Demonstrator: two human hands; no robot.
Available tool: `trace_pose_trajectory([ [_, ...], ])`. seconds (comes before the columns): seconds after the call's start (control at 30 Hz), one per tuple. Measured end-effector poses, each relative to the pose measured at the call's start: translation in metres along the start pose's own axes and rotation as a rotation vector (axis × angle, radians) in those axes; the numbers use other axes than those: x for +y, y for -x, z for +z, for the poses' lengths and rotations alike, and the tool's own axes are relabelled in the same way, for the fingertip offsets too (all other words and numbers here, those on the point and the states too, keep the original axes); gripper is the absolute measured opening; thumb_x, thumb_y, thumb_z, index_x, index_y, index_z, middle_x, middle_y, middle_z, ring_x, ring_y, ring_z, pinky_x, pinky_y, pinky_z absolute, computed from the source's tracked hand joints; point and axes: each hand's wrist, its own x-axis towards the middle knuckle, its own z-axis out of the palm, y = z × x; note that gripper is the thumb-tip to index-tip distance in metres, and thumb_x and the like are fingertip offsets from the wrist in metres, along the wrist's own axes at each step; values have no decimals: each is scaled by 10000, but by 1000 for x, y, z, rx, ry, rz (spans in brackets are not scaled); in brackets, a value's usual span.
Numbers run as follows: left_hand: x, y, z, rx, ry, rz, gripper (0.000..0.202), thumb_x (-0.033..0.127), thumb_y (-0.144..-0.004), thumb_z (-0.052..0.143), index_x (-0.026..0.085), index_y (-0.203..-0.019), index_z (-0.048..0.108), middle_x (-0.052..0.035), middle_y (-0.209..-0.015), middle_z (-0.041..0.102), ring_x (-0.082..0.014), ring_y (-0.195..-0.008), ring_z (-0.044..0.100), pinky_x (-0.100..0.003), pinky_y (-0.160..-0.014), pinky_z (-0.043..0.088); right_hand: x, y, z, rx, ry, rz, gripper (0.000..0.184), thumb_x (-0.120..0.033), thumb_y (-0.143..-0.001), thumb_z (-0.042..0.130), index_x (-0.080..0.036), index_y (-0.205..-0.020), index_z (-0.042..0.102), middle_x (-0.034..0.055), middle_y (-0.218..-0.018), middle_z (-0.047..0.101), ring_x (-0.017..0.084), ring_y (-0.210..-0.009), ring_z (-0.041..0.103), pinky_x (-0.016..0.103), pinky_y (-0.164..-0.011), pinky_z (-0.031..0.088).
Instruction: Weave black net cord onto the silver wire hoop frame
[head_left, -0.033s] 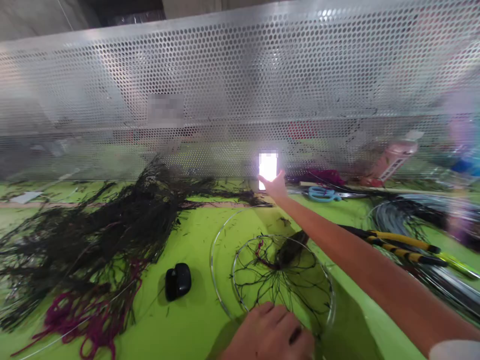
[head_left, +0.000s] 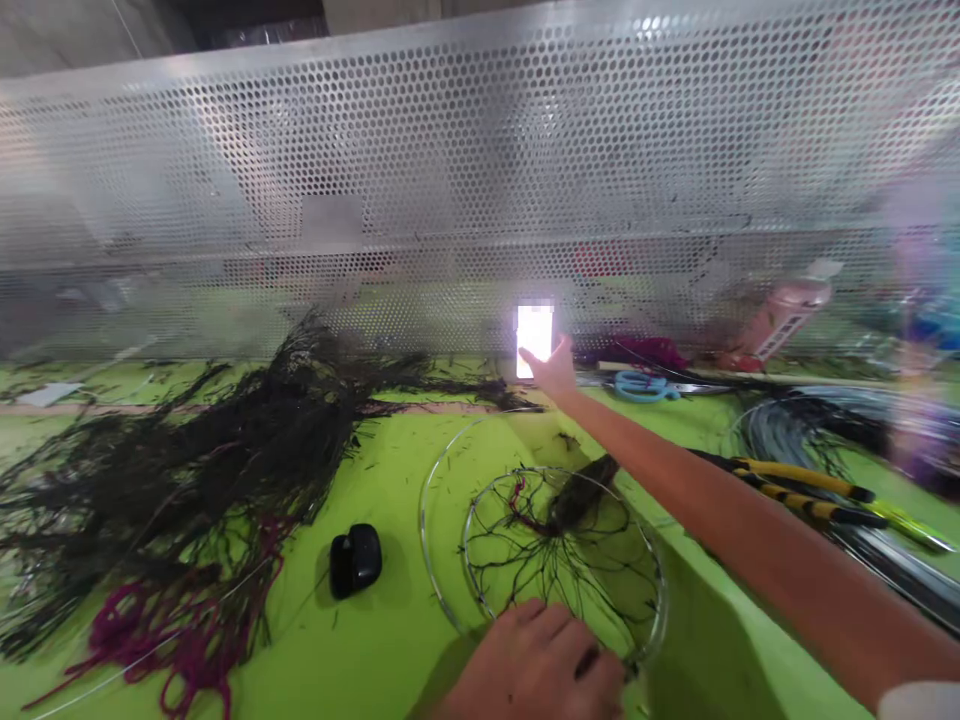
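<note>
The left hand (head_left: 529, 662) lies with fingers bent over the near rim of the wire hoop (head_left: 654, 585), though whether it pinches the wire I cannot tell. The right hand (head_left: 556, 372) is stretched far out, well apart from the left, with loosely spread fingers touching the foot of the lit phone (head_left: 535, 335), which leans on the perforated screen (head_left: 480, 180). The hoop lies flat on the green table (head_left: 390, 470), probably light and springy with a fragile black thread web, so best held by the rim. Since the earlier frame, the right hand has only crept slightly higher on the phone.
</note>
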Motion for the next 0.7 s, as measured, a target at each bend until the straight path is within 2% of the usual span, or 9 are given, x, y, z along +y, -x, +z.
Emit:
trace_pose_trajectory([
  [0.1, 2, -1, -6, -69, 25, -12, 167, 202, -861, 705, 193, -792, 554, 54, -677, 565, -120, -590, 559, -289, -522, 422, 9, 8, -45, -34, 7, -119, 421, -374, -987, 672, -196, -1357, 582, 112, -1402, 583, 289, -1194, 624, 522, -981, 551],
  [0.2, 4, -2, -13, -142, 37, 3, 137, 162, -858, 701, 184, -835, 569, 50, -701, 585, -135, -594, 570, -306, -527, 455, 23, 29, -108, -154, 20, -203, 383, -384, -995, 659, -198, -1324, 600, 105, -1347, 615, 264, -1134, 647, 488, -950, 566],
  [0.27, 4, -4, -18, -174, 31, 22, 106, 109, -859, 672, 168, -878, 587, 44, -702, 595, -147, -578, 577, -314, -515, 474, 33, 55, -154, -292, 31, -271, 313, -404, -1017, 618, -183, -1237, 634, 81, -1190, 680, 218, -995, 683, 430, -874, 586],
  [0.33, 4, -6, -22, -190, 21, 37, 104, 67, -868, 632, 148, -924, 600, 33, -716, 617, -152, -563, 593, -311, -499, 496, 43, 89, -197, -462, 64, -360, 257, -424, -1027, 572, -197, -1044, 690, 42, -932, 720, 194, -823, 682, 365, -761, 577],
  [0.4, 4, -8, -25, -198, 12, 46, 121, 54, -891, 598, 122, -990, 610, 12, -761, 656, -153, -574, 625, -301, -508, 532, 53, 129, -231, -606, 130, -434, 320, -472, -1029, 523, -237, -909, 704, 17, -746, 693, 188, -643, 634, 335, -595, 519],
  [0.47, 2, -10, -27, -204, 12, 52, 157, 67, -922, 576, 94, -1072, 613, -21, -833, 695, -158, -632, 673, -291, -543, 573, 64, 169, -254, -709, 201, -502, 232, -460, -971, 613, -278, -882, 726, 15, -768, 729, 210, -653, 664, 354, -597, 510],
  [0.57, 0, -11, -29, -214, 32, 45, 187, 108, -958, 553, 82, -1133, 614, -62, -920, 724, -168, -723, 716, -273, -571, 602, 83, 213, -270, -753, 273, -547, 213, -450, -958, 628, -340, -1098, 744, 44, -1055, 783, 286, -894, 744, 433, -765, 570],
  [0.63, 0, -12, -28, -222, 50, 19, 186, 140, -976, 529, 99, -1135, 618, -72, -946, 727, -171, -733, 719, -282, -578, 616, 93, 227, -273, -747, 303, -548, 263, -448, -990, 575, -340, -1182, 719, 61, -1149, 763, 312, -998, 732, 488, -852, 568],
  [0.7, 0, -13, -27, -226, 63, -6, 181, 173, -1001, 502, 117, -1124, 623, -76, -954, 729, -177, -739, 721, -302, -591, 628, 99, 231, -273, -734, 337, -565, 272, -407, -1026, 510, -316, -1200, 699, 68, -1149, 753, 302, -1005, 726, 501, -857, 568],
])
